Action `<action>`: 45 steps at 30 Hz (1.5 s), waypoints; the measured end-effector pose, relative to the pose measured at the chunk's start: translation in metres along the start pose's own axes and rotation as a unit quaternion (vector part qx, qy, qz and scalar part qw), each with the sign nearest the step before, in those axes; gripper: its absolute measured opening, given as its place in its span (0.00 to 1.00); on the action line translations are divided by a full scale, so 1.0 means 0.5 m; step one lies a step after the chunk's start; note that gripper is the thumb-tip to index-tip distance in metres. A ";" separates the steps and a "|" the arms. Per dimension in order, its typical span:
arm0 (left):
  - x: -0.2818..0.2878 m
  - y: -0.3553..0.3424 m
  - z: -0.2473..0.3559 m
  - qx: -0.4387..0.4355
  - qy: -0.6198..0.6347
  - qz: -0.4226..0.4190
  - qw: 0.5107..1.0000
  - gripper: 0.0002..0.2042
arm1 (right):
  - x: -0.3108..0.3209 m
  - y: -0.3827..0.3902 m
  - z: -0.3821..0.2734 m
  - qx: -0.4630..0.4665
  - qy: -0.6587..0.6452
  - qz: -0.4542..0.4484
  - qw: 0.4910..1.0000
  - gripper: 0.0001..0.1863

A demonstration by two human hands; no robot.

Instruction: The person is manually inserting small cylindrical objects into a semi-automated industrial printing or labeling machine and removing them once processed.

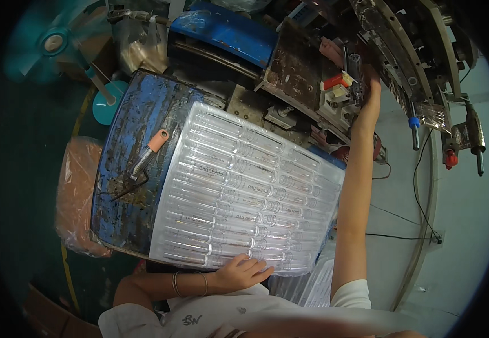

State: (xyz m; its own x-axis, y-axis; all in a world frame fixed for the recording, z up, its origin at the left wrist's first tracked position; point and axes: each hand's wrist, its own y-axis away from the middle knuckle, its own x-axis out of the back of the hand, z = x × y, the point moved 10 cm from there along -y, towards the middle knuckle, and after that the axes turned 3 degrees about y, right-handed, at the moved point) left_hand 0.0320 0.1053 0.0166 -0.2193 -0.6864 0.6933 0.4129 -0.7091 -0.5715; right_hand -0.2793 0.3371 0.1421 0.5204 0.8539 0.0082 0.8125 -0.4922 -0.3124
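A clear plastic tray (pixel 168 225) lies tilted across the machine's blue bed, filled with rows of clear printed tubes (pixel 250 186). My left hand (pixel 245 274) rests at the tray's near edge, its fingers stretched out over the last row and nothing seen in them. My right arm reaches far forward along the tray's right side. At its end my right hand (pixel 372 93) is beside the machine's fixture (pixel 334 104), next to a clear tube-like piece (pixel 356 70). Its fingers are mostly hidden there, so whether they grip that piece does not show. A red and cream block (pixel 337 83) sits on the fixture.
Left of the tray, the worn blue surface (pixel 137 118) carries an orange-capped clear tube (pixel 149 152) and a hex key (pixel 131 187). Machine arms (pixel 408 62) overhang at upper right. A teal fan (pixel 52 42) and an orange plastic-wrapped bundle (pixel 80 194) stand left.
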 end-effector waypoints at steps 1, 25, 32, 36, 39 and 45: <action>-0.001 -0.001 -0.001 0.000 0.003 -0.001 1.000 0.15 | 0.008 -0.005 0.006 -0.002 0.002 0.001 1.000 0.25; -0.017 0.001 0.001 -0.016 0.011 -0.010 1.000 0.14 | 0.035 -0.023 0.026 0.006 0.070 0.002 0.998 0.25; -0.019 0.001 -0.001 -0.013 0.020 -0.013 1.000 0.13 | 0.028 -0.017 0.023 -0.017 0.078 0.012 0.997 0.25; -0.014 0.003 -0.001 -0.013 0.023 -0.005 1.000 0.12 | 0.019 -0.011 0.019 -0.015 0.074 -0.002 0.997 0.25; -0.011 0.007 0.000 -0.011 0.025 0.001 1.000 0.12 | 0.017 -0.003 0.019 -0.022 0.064 0.001 0.998 0.25; -0.009 0.017 0.002 0.028 0.038 -0.037 0.998 0.15 | 0.099 0.051 0.004 0.019 0.203 -0.005 0.979 0.30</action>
State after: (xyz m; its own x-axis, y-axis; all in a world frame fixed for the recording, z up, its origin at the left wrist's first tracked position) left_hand 0.0374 0.1026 0.0092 -0.3172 -0.6437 0.6964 0.4413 -0.7502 -0.4924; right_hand -0.2332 0.3670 0.1325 0.5807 0.7166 0.3863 0.8114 -0.4713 -0.3456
